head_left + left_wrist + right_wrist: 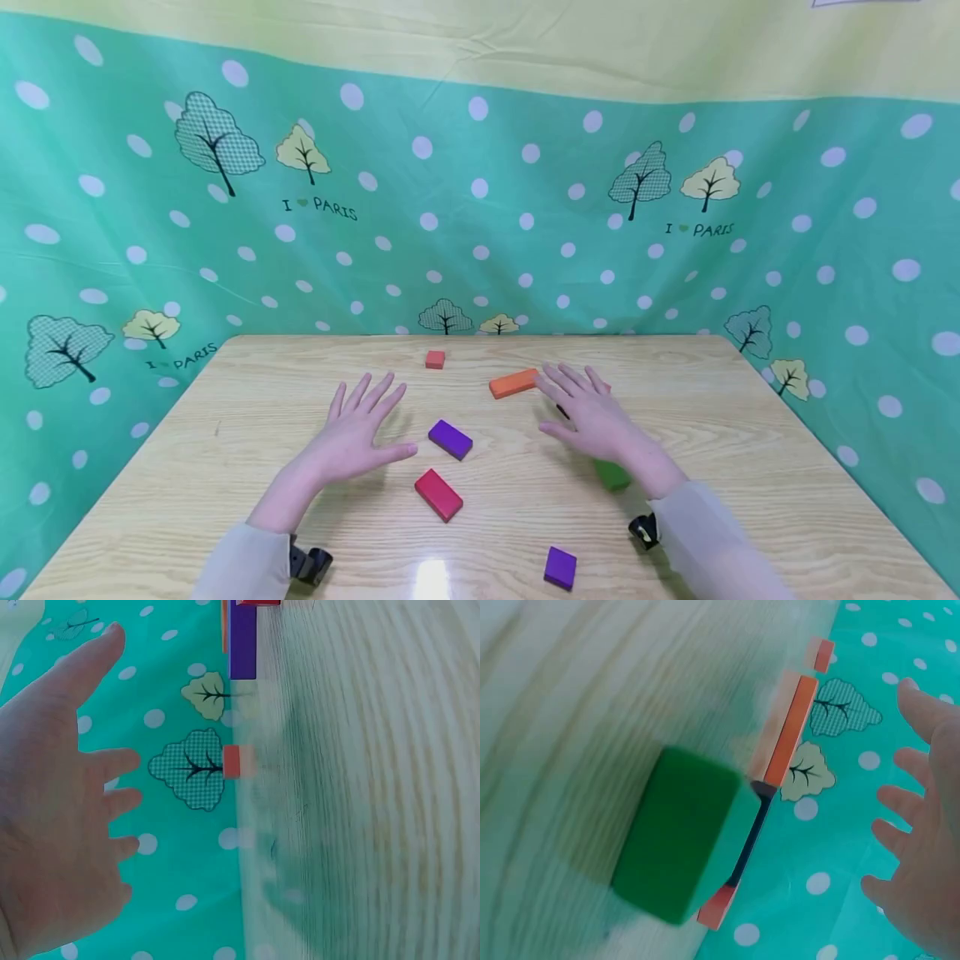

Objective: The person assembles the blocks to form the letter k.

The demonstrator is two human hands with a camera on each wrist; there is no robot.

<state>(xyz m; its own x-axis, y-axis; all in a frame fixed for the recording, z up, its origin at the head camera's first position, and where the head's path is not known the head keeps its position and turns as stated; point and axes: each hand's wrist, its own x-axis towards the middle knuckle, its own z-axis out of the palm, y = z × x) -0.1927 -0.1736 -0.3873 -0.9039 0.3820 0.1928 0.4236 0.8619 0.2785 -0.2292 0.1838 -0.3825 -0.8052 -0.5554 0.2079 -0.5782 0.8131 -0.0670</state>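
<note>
My left hand (pixel 352 437) is spread with straight fingers over the left part of the table, holding nothing. Closest to its thumb lie a purple block (pixel 450 439) and a red block (pixel 438 495). My right hand (pixel 592 417), also spread and holding nothing, hovers over the right side. Its fingertips overlap the end of an orange block (pixel 513 383) in the head view. Under its wrist sits a green block (pixel 612 475), partly covered. The right wrist view shows a black block (pixel 751 836) behind the green one, mostly hidden by the hand from above.
A small red-orange block (pixel 435 359) lies near the table's back edge, and a small purple block (pixel 560 568) near the front. Another reddish block (pixel 717 907) is beside the black one. A green dotted curtain (pixel 480 217) surrounds the wooden table (pixel 750 433).
</note>
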